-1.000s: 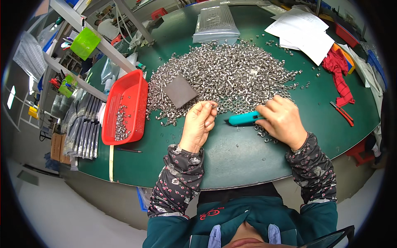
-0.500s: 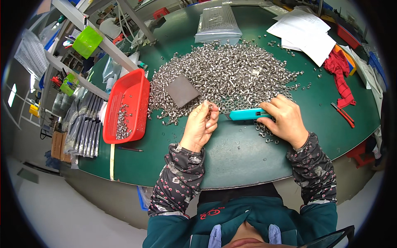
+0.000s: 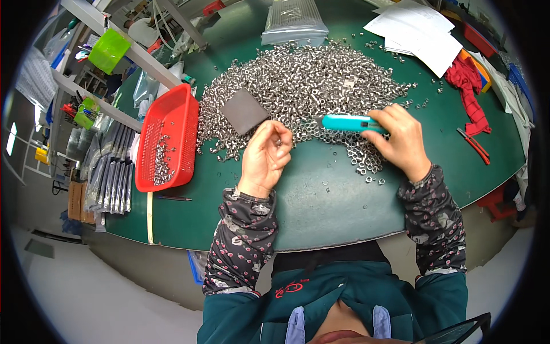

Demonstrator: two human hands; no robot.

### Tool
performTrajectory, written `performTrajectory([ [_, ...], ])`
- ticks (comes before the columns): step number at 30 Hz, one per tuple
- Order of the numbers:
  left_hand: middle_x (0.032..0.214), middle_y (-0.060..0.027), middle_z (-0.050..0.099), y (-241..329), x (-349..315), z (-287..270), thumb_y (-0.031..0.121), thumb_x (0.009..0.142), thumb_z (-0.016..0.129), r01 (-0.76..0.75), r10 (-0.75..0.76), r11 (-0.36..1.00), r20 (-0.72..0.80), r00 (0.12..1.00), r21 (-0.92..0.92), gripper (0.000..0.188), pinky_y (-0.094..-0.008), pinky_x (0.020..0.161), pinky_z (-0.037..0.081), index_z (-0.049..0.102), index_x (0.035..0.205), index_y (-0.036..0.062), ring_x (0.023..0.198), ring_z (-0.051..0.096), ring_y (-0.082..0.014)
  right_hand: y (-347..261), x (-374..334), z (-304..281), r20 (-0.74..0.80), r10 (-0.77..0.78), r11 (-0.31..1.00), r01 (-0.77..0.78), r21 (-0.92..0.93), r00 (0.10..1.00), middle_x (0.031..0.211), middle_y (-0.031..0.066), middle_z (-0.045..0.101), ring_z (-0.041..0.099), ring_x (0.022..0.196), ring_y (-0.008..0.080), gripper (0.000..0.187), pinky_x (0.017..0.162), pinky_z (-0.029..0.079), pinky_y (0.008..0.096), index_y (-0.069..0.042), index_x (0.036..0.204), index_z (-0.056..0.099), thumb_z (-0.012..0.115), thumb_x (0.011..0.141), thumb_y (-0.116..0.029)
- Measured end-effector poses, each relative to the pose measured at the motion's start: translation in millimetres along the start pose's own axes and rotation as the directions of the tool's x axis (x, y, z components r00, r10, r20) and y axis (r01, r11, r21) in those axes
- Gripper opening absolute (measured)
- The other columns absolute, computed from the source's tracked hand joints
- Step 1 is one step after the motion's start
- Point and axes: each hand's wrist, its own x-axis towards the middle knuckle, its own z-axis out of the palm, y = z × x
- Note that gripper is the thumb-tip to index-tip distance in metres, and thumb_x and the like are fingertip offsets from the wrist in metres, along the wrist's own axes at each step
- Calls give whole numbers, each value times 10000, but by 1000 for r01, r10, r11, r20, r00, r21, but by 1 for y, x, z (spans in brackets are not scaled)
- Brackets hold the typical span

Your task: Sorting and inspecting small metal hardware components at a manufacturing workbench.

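Note:
A large heap of small metal rings (image 3: 309,80) covers the middle of the table. My left hand (image 3: 265,157) is at the heap's near edge, fingers curled in; a small metal ring shows partly between them, the rest hidden. Just beyond these fingers a dark grey square block (image 3: 244,110) lies tilted on the heap. My right hand (image 3: 401,137) grips a teal utility knife (image 3: 346,122) by its right end. The knife points left, its tip over the near edge of the heap. Below it, several loose rings (image 3: 366,159) lie in a patch on the table.
A red perforated basket (image 3: 186,155) with some rings stands at left, a pen (image 3: 174,198) near it. Clear plastic bags (image 3: 295,23) and white papers (image 3: 412,31) lie at the back. Right are a red cloth (image 3: 467,94) and red-handled pliers (image 3: 475,148).
My left hand has drawn back slightly left, its fingers curling further in. The right hand has lifted the knife away from the left hand, uncovering rings below. The whole view has shifted slightly.

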Motion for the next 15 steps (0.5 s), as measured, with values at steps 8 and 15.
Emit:
performTrajectory([
  [8, 668, -65, 466, -6, -1, 4, 100, 677, 649, 2, 372, -139, 50, 927, 990, 161, -320, 572, 409, 593, 825, 70, 614, 498, -194, 9, 0, 5, -44, 73, 995, -75, -62, 996, 699, 58, 539, 528, 673, 230, 275, 561, 432, 338, -65, 871, 596, 694, 647, -192],
  [15, 696, -64, 469, -15, -3, 8, 104, 660, 665, 19, 376, -262, 84, 923, 965, 146, -319, 582, 402, 588, 771, 49, 642, 492, -205, 9, -3, 8, -28, 55, 997, -57, -50, 998, 699, 59, 538, 526, 669, 232, 266, 559, 430, 338, -67, 858, 596, 694, 645, -193],
])
